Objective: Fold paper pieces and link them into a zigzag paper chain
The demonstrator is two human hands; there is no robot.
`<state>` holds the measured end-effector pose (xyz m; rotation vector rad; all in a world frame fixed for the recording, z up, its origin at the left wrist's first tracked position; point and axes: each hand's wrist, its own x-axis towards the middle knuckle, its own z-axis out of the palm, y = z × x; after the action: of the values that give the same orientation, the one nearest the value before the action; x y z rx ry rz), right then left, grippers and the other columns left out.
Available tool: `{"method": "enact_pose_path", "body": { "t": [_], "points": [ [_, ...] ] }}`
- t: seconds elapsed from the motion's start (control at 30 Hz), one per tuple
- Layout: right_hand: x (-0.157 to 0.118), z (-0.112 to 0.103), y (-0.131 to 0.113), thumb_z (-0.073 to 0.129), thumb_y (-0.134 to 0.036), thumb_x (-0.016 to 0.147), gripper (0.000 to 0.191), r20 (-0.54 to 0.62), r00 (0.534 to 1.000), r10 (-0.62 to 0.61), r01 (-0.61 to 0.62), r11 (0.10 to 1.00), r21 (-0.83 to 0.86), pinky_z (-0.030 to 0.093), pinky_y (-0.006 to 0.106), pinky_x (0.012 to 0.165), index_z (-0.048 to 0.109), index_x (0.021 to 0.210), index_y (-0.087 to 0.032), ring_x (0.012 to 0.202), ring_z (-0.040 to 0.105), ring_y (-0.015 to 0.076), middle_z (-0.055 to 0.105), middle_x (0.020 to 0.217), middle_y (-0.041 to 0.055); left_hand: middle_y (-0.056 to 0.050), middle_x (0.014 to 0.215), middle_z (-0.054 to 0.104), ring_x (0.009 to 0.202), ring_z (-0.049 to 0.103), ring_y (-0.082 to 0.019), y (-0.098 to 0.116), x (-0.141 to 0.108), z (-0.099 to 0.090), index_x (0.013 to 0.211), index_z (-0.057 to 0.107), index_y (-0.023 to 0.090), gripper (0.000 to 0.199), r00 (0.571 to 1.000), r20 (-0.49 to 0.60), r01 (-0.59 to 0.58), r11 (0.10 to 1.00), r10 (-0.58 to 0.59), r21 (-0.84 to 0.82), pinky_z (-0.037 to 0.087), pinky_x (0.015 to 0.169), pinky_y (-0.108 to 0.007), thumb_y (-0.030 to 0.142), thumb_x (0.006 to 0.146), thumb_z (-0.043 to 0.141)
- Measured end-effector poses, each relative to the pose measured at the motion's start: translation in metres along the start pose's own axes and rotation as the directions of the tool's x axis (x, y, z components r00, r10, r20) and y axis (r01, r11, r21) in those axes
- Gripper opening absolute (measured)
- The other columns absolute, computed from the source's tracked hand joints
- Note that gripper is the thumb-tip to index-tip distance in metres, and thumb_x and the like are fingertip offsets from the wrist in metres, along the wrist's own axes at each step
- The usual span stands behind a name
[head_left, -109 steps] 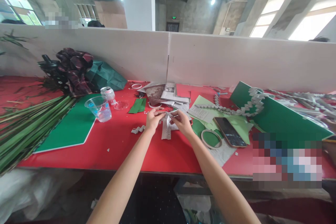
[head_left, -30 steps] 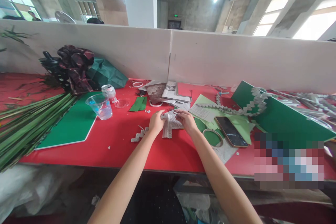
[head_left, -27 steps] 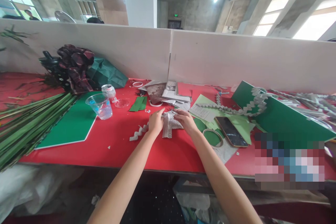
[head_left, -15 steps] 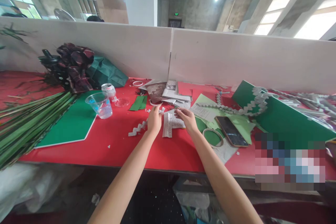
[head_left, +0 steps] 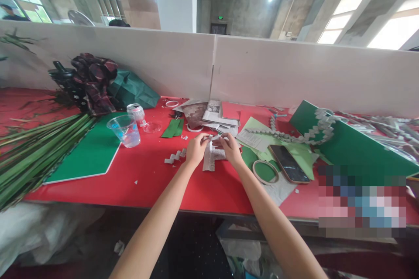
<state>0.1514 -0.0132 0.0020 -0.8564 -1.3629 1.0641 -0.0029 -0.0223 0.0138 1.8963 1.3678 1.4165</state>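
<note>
My left hand is closed, thumb and fingers pinching a zigzag chain of folded printed paper. The chain's tail lies to the left of the hand, and a small pale end shows at the fingertips. Close on the right, my right hand has its fingertips pressed together near that end. Whatever sits in this pinch is too small to name. Below and between the hands, printed paper strips lie on the red tabletop, partly covered by the right hand.
To the right are a phone, a round ring, a longer folded-paper chain and a green board. Leftward stand a plastic cup and a can, beside long green leaves. A white partition closes the back.
Both hands have come closer together; the left moved right, drawing the paper chain's tail along with it. The right hand shifted slightly left, and its fingers are now nearer the chain's end.
</note>
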Motion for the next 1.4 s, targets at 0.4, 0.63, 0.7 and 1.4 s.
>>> {"method": "enact_pose_path", "body": {
  "t": [0.4,0.63,0.7,1.4],
  "points": [
    [-0.004,-0.004,-0.015,0.057,-0.034,0.084,0.015,-0.070,0.972,-0.226,0.199,0.941,-0.274,0.047,0.029,0.069,0.060,0.087,-0.020,0.068,0.060,0.0154,0.062,0.072,0.0005,-0.007,0.088,0.072,0.077,0.064,-0.018,0.000,0.007,-0.001,0.097,0.070,0.014,0.035,0.984,0.105,0.176,0.824,-0.142,-0.539,0.050,0.069,-0.029,0.038,0.072,0.072],
    [-0.005,-0.002,-0.015,0.057,-0.034,0.083,0.014,-0.074,0.976,-0.207,0.188,0.960,-0.209,0.050,0.030,0.071,0.059,0.088,-0.020,0.070,0.063,0.0159,0.063,0.077,0.0015,-0.005,0.084,0.072,0.071,0.063,-0.016,0.007,0.005,0.000,0.094,0.072,0.015,0.034,0.978,0.103,0.208,0.797,-0.182,-0.567,0.051,0.066,-0.027,0.036,0.068,0.076],
    [-0.005,-0.002,-0.016,0.057,-0.034,0.083,0.015,-0.080,0.976,-0.203,0.183,0.961,-0.207,0.051,0.031,0.071,0.059,0.088,-0.020,0.070,0.063,0.0158,0.063,0.077,0.0014,-0.005,0.083,0.072,0.070,0.063,-0.016,0.008,0.004,-0.001,0.094,0.072,0.015,0.034,0.976,0.105,0.215,0.789,-0.189,-0.576,0.051,0.067,-0.027,0.036,0.068,0.076],
    [-0.013,-0.003,-0.021,0.054,-0.036,0.088,0.019,-0.009,0.961,-0.276,0.251,0.886,-0.390,0.049,0.030,0.070,0.065,0.092,-0.021,0.072,0.063,0.0175,0.066,0.084,0.0046,-0.009,0.091,0.071,0.077,0.065,-0.019,-0.003,0.007,0.004,0.089,0.074,0.014,0.032,0.991,0.071,0.130,0.841,-0.109,-0.525,0.052,0.069,-0.031,0.038,0.068,0.076]
  ]
}}
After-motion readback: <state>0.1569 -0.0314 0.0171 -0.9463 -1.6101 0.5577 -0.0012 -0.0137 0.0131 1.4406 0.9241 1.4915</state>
